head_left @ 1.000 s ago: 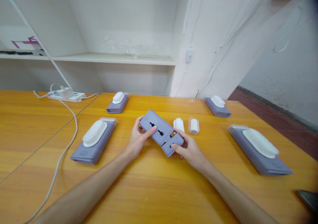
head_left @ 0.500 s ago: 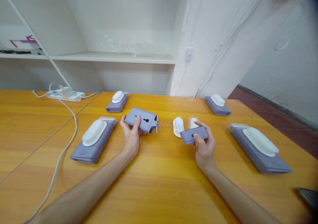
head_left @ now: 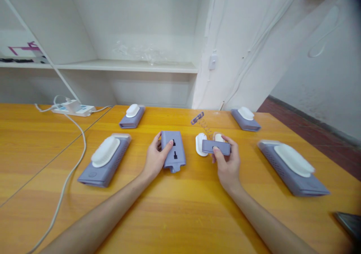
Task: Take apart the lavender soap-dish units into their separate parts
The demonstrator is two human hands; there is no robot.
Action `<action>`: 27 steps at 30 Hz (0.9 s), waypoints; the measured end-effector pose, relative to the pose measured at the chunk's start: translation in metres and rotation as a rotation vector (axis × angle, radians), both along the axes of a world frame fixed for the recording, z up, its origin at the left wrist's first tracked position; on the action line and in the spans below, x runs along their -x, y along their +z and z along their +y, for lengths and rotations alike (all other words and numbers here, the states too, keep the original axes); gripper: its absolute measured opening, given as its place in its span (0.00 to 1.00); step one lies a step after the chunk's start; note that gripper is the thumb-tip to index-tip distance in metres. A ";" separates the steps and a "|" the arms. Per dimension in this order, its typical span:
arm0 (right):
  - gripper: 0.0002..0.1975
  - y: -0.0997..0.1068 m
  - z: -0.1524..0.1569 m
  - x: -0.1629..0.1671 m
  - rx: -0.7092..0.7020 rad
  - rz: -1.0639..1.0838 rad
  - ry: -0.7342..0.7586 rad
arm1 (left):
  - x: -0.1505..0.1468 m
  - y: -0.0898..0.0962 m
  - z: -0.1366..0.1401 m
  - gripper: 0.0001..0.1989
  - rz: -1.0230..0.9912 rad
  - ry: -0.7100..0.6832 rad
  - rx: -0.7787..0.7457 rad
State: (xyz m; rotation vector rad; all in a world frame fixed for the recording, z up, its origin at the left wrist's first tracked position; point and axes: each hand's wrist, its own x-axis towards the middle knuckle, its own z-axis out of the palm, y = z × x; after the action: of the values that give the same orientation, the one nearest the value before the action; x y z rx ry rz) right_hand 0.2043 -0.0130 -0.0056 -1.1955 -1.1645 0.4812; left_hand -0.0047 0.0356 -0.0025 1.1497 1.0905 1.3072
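"Head view: how many of each do you count?"

"Four purple boxes lie around my hands, two per side, each bearing one white oval cap. One loose cap rests on the wooden table, near one clear case, partly hidden."

"And your hands?"

"Both forearms reach forward. My left hand grips one purple housing, thumb on top, fingers behind its left edge, its notched tab pointing back at me. My right hand pinches one purple end piece, thumb on its front, fingers behind, and that piece overlaps the loose cap from where I look."

"Materials, shapes?"

"The housing looks like smooth matte plastic, oblong, cut with two black key-shaped slots. One thin coiled spring runs from the end piece to one small slotted bar; whether that bar touches the table, I can't tell. The caps are rounded, their edges ribbed."
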 end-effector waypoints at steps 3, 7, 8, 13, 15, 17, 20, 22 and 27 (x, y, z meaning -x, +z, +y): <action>0.26 0.001 -0.003 0.005 0.024 0.020 0.009 | 0.001 -0.007 0.003 0.33 0.065 0.022 -0.046; 0.24 0.000 -0.005 0.009 0.014 -0.028 0.094 | 0.002 -0.012 0.006 0.30 0.215 0.115 -0.132; 0.25 -0.001 -0.005 0.009 0.005 -0.053 0.103 | 0.001 -0.011 0.005 0.28 0.272 0.132 -0.177; 0.29 -0.007 -0.008 0.009 -0.071 -0.303 0.060 | 0.001 0.003 -0.009 0.22 0.466 0.069 -0.419; 0.27 -0.006 -0.009 0.010 -0.121 -0.440 0.062 | 0.002 0.007 -0.015 0.24 0.509 -0.031 -0.512; 0.25 -0.005 -0.011 0.010 -0.163 -0.534 0.107 | 0.003 0.008 -0.020 0.28 0.536 -0.095 -0.569; 0.25 -0.003 -0.012 0.011 -0.197 -0.591 0.183 | 0.003 0.008 -0.023 0.32 0.540 -0.137 -0.576; 0.26 -0.002 -0.012 0.011 -0.215 -0.610 0.208 | 0.004 0.008 -0.023 0.34 0.535 -0.177 -0.552; 0.29 -0.004 -0.012 0.011 -0.295 -0.640 0.249 | 0.004 0.010 -0.022 0.32 0.538 -0.205 -0.524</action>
State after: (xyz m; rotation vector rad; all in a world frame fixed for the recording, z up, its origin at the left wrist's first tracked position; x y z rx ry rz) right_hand 0.1938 -0.0252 -0.0092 -0.9705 -1.8756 0.0909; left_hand -0.0084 0.0135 0.0078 2.0353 0.9837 1.1799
